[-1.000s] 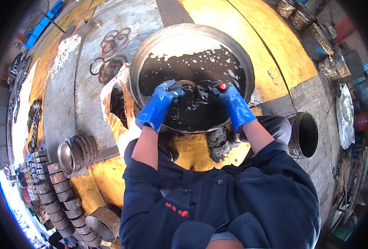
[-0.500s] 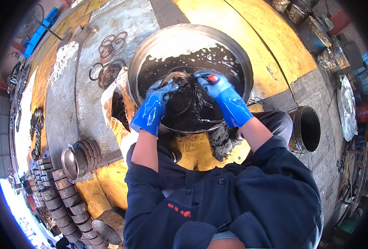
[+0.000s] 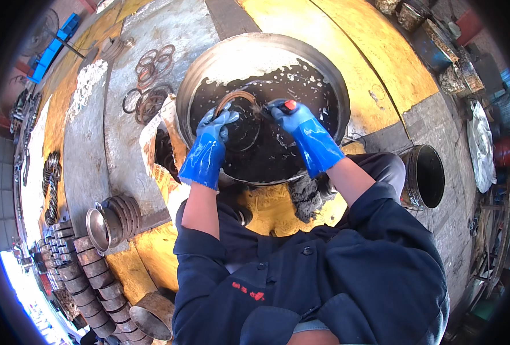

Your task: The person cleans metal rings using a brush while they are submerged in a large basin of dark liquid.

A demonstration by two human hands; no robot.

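My left hand (image 3: pixel 219 125), in a long blue rubber glove, grips a brown metal ring (image 3: pixel 239 94) at its left side, tilted over a wide round basin (image 3: pixel 342 86). Dark liquid (image 3: pixel 283 155) and pale foam fill the basin. My right hand (image 3: pixel 296 119), gloved alike, is closed around a brush with a red handle end (image 3: pixel 290 105). Its dark tip, partly blurred, points left toward the ring's right side. Beneath the ring, a thin circular outline shows in the liquid; I cannot tell whether it is another ring.
Left of the basin stands a torn sack (image 3: pixel 167 129) with dark rings inside. Several loose rings (image 3: pixel 148 75) lie beyond it on the metal floor plates. Stacked metal cylinders (image 3: pixel 96 270) stand at lower left. A black bucket (image 3: pixel 424 175) is by my right knee.
The ring has tipped up and shows more of its arc. My right hand with the brush has shifted slightly down and left, and the brush tip now shows beside the ring.
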